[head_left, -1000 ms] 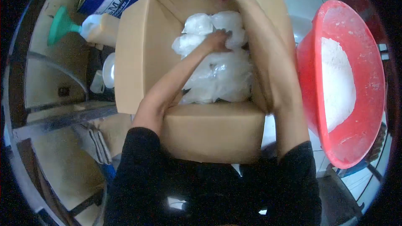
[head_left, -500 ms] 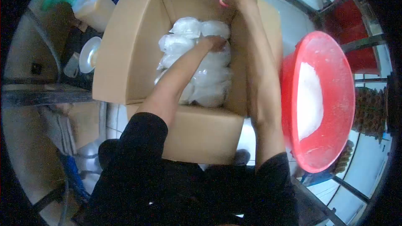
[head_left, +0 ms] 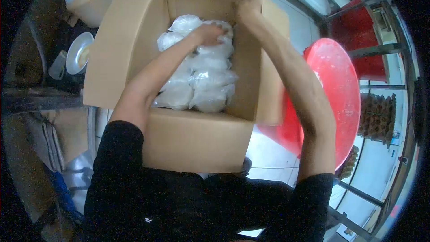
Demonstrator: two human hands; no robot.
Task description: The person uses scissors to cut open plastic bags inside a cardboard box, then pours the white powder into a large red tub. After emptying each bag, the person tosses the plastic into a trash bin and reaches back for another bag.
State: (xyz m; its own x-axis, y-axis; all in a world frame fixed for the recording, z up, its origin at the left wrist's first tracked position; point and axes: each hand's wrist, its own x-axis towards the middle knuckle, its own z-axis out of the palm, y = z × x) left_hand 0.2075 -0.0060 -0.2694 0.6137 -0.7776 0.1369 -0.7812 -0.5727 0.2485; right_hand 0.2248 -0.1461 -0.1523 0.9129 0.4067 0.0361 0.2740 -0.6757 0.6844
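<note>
A cardboard box (head_left: 197,141) stands open before me, with several clear plastic bags (head_left: 212,80) of white contents packed in rows at its bottom. My left hand (head_left: 210,34) rests on the bags in the far rows, fingers stretched out and holding nothing that I can see. At the box's far right corner, my right hand (head_left: 247,9) hangs just inside the wall. Its fingers look curled and are slightly blurred; whatever they hold is hidden.
Right of the box is a large red basin (head_left: 340,103), partly behind my right forearm. A plastic jug (head_left: 89,2) and a white bowl (head_left: 80,54) are at the left. Egg trays (head_left: 376,118) are stacked at the far right. A metal rack frames the right side.
The pink-handled scissors in my right hand no longer show, and that hand has come lower inside the box. My left hand has moved toward the far rows. The view has shifted.
</note>
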